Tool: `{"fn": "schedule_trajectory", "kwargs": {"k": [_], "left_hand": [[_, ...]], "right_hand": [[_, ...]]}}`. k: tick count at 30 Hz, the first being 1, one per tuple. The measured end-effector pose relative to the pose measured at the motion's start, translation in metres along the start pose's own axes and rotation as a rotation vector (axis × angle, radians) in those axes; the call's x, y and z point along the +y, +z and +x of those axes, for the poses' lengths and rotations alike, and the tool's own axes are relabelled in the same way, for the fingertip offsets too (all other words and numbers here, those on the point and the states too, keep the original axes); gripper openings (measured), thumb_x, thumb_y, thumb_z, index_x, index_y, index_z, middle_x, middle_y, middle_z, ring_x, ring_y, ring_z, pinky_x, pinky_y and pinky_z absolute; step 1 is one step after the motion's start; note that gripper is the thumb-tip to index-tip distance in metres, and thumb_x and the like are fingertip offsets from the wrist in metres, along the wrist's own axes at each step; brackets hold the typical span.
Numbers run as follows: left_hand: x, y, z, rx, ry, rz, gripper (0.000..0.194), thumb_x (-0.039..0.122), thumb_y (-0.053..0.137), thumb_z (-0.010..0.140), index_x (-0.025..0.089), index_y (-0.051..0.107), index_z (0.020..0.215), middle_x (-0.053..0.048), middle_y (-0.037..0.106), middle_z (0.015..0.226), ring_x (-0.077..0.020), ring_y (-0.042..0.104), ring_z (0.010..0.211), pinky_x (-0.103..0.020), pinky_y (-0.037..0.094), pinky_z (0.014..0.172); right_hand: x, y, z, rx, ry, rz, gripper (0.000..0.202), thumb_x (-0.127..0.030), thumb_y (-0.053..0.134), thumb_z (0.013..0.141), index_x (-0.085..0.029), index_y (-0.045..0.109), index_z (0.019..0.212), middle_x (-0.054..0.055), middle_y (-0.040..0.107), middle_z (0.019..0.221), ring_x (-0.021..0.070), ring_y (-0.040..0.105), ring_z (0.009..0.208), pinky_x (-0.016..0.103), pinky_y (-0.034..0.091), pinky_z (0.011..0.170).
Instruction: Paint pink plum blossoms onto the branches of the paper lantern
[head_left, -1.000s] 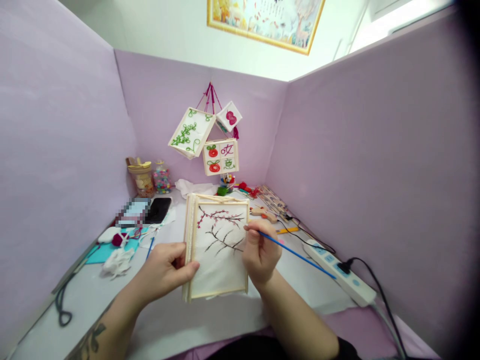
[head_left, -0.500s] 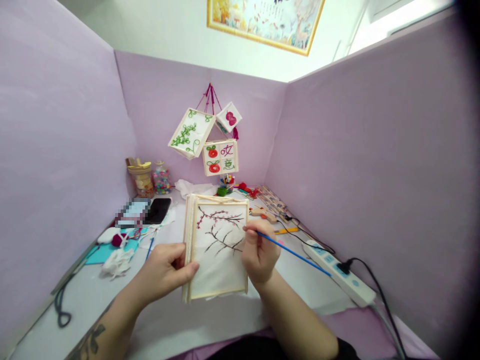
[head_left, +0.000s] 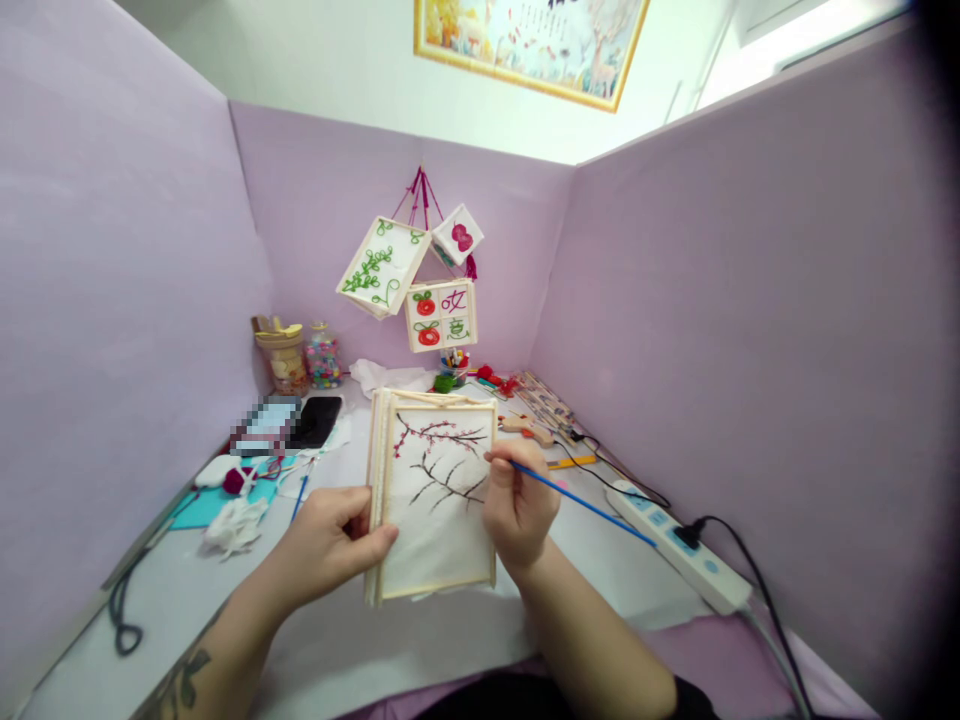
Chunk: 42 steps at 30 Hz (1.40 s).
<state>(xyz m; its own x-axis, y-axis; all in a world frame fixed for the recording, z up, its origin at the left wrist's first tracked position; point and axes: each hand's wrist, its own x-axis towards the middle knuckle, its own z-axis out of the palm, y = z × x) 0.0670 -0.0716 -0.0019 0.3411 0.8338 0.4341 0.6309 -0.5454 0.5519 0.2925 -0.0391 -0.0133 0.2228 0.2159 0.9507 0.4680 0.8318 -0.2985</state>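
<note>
My left hand (head_left: 337, 545) grips the left edge of a wood-framed paper lantern (head_left: 435, 545), its thumb lying over the front. Dark branches with small pink-red blossoms are painted on the white panel; the blossoms show along the upper branch, while the lower branch is bare. In my right hand (head_left: 523, 505) is a thin blue paintbrush (head_left: 585, 503), pinched near its tip at the panel's right side. The handle slants down to the right. Whether the bristles touch the paper I cannot tell.
Behind hang several decorated frames (head_left: 386, 265). A white power strip (head_left: 679, 545) with cables lies right, near a wooden-handled tool (head_left: 525, 430). To the left are a black phone (head_left: 316, 422), crumpled tissue (head_left: 235, 527) and a jar of coloured beads (head_left: 324, 358).
The rear end of the paintbrush has shifted slightly up and left. The lantern and my left hand stay in place.
</note>
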Motion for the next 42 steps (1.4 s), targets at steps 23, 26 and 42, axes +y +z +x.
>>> {"fn": "schedule_trajectory", "kwargs": {"k": [23, 26, 42], "left_hand": [[0.0001, 0.0002, -0.0008, -0.008, -0.010, -0.002, 0.038, 0.037, 0.057, 0.082, 0.021, 0.038, 0.053, 0.007, 0.037, 0.048, -0.0073, 0.035, 0.043, -0.020, 0.026, 0.043], [-0.0001, 0.0009, -0.0006, -0.001, -0.007, -0.004, 0.037, 0.037, 0.056, 0.081, 0.021, 0.038, 0.053, 0.007, 0.037, 0.047, -0.0073, 0.035, 0.043, -0.020, 0.025, 0.043], [-0.0023, 0.0018, -0.0006, 0.000, 0.006, 0.001, 0.038, 0.036, 0.057, 0.082, 0.020, 0.038, 0.053, 0.008, 0.037, 0.048, -0.0070, 0.035, 0.043, -0.020, 0.025, 0.043]], "right_hand": [[0.0014, 0.0001, -0.0021, 0.004, -0.008, 0.017, 0.015, -0.012, 0.049, 0.095, -0.023, 0.060, 0.098, 0.000, 0.061, 0.079, 0.0165, 0.063, 0.073, 0.032, 0.052, 0.070], [0.0019, -0.0001, -0.0018, -0.011, -0.004, 0.020, 0.016, -0.011, 0.049, 0.094, -0.022, 0.060, 0.098, 0.001, 0.061, 0.079, 0.0163, 0.062, 0.074, 0.032, 0.052, 0.070], [0.0021, 0.0003, -0.0027, 0.020, -0.011, 0.034, 0.016, -0.011, 0.049, 0.094, -0.023, 0.059, 0.099, 0.001, 0.060, 0.080, 0.0165, 0.061, 0.074, 0.033, 0.052, 0.069]]}}
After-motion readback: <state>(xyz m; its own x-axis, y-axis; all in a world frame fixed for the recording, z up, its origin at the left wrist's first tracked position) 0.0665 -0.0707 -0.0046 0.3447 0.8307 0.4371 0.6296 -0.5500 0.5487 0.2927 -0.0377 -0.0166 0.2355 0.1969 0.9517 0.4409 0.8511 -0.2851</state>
